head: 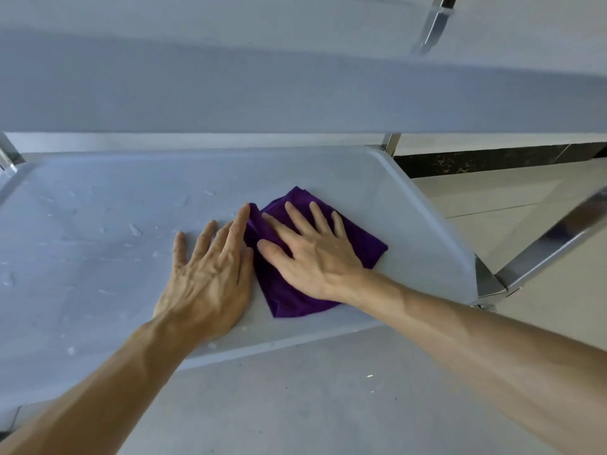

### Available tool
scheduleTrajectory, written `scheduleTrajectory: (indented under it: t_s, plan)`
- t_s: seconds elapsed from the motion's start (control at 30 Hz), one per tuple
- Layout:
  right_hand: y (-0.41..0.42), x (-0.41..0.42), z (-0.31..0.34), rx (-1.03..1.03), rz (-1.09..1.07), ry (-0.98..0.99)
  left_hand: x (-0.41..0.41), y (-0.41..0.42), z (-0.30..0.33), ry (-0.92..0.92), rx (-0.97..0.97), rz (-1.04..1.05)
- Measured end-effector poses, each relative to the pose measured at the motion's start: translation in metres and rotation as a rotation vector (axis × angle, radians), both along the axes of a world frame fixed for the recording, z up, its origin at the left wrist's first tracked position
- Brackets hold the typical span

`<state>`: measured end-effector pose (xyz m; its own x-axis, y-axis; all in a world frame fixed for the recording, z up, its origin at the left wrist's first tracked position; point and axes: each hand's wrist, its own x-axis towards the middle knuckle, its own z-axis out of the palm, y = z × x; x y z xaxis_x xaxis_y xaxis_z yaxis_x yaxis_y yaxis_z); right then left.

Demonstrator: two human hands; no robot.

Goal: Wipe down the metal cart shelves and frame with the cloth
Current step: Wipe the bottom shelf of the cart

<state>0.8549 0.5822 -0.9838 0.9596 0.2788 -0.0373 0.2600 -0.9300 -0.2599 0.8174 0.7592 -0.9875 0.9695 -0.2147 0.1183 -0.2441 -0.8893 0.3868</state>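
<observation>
Right hand [308,254]: lay flat on the purple cloth [358,244], fingers straight and spread, pressing it down; nothing was gripped.
Left hand [210,274]: lay flat on the shelf just left of the cloth, fingers straight; the longest fingertip touched the cloth's left edge.
Purple cloth: sat folded on the right part of the middle shelf [98,224], partly covered by the right hand.
Middle shelf: pale grey tray with a raised rim; scattered water droplets [134,229] lay to the left of the hands.
Upper shelf [262,93]: overhung the far side.
Frame [542,244]: shiny metal rails stood at the right, beyond the shelf corner.
Floor [476,198]: light tiles lay further right.
</observation>
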Motion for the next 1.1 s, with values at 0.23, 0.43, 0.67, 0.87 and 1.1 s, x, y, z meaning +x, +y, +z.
scheduleTrajectory:
  t_s: [0.23, 0.43, 0.67, 0.87, 1.1]
  plan:
    - [0.014, -0.039, 0.025, 0.243, 0.02, 0.135, 0.001, 0.005, 0.011, -0.065, -0.247, 0.056]
    - [-0.046, -0.028, 0.049, 0.366, 0.005, -0.102, -0.02, 0.014, 0.02, -0.232, -0.311, 0.03]
    - [-0.074, -0.029, 0.031, 0.238, 0.052, -0.102, -0.046, -0.015, 0.029, -0.25, -0.201, -0.243]
    - [-0.068, -0.029, 0.033, 0.225, -0.002, -0.094, -0.043, -0.001, 0.023, -0.092, -0.006, -0.294]
    - [-0.04, -0.045, 0.047, 0.369, -0.038, 0.009, -0.036, 0.045, 0.045, 0.176, 0.0, -0.178]
